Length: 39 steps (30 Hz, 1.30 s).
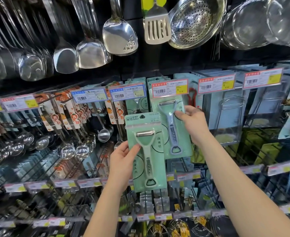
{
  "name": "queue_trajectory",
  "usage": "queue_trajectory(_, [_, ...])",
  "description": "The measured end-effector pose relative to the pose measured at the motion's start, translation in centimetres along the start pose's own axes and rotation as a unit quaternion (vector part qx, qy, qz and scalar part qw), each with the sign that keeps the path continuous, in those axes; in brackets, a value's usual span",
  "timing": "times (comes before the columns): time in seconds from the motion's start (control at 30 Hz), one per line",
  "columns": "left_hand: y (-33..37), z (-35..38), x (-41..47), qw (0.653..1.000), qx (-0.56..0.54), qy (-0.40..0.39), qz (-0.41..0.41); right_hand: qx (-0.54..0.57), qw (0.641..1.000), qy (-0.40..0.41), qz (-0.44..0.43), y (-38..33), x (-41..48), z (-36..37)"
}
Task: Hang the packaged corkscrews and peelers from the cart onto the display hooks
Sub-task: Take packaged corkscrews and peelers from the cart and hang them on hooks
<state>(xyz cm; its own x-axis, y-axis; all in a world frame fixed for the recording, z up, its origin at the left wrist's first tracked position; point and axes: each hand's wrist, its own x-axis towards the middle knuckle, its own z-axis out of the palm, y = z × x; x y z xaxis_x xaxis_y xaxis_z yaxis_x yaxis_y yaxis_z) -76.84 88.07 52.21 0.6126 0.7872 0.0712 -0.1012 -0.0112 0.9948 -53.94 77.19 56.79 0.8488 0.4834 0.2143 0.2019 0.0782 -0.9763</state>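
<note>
My left hand grips the left edge of a mint-green card that carries a pale green peeler with a corkscrew and a bottle opener. This pack is held free in front of the shelves, below the hooks. My right hand pinches the right edge of a second green card with a blue peeler. That pack's top sits behind a red-framed price tag on a display hook. I cannot tell whether its hole is on the hook. The cart is out of view.
Steel spatulas, ladles and a colander hang above. Neighbouring hooks carry orange-printed utensil packs on the left and clear packs with wire racks on the right. More hooks and price rails run below my arms.
</note>
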Motion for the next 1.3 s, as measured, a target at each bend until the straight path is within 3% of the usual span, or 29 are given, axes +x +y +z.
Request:
queue_trajectory(0.2, [0.4,1.4,0.6,1.000,-0.003,-0.009,0.010,-0.125,0.989,-0.003,0.075,-0.4,2.5,2.3])
queue_trajectory(0.3, [0.3,2.0,0.9,1.000,-0.006,-0.010,0.011,-0.166,0.985,0.029,0.042,0.4,1.3,2.4])
queue_trajectory(0.4, [0.4,2.7,1.4,1.000,-0.009,-0.016,0.016,-0.109,0.992,0.069,-0.007,0.7,-1.4,2.1])
queue_trajectory(0.57, [0.4,4.1,2.4,0.999,-0.016,-0.023,0.022,-0.036,0.997,0.075,-0.001,0.4,-5.0,1.6])
queue_trajectory(0.77, [-0.5,5.4,3.4,0.999,-0.037,-0.027,0.024,0.042,0.994,-0.089,0.037,0.5,-5.9,1.2])
queue_trajectory(0.93, [-1.6,5.4,3.8,0.999,0.019,-0.013,0.034,0.045,0.996,-0.076,-0.017,0.4,-5.2,0.8])
queue_trajectory(1.1, [-3.6,4.0,3.4,0.991,0.079,-0.107,0.012,0.047,0.993,-0.100,-0.038,-1.0,-3.7,-0.1])
queue_trajectory(1.3, [-3.9,3.2,4.6,0.986,0.108,-0.115,0.046,0.063,0.991,-0.113,-0.040,-1.0,-3.5,0.1])
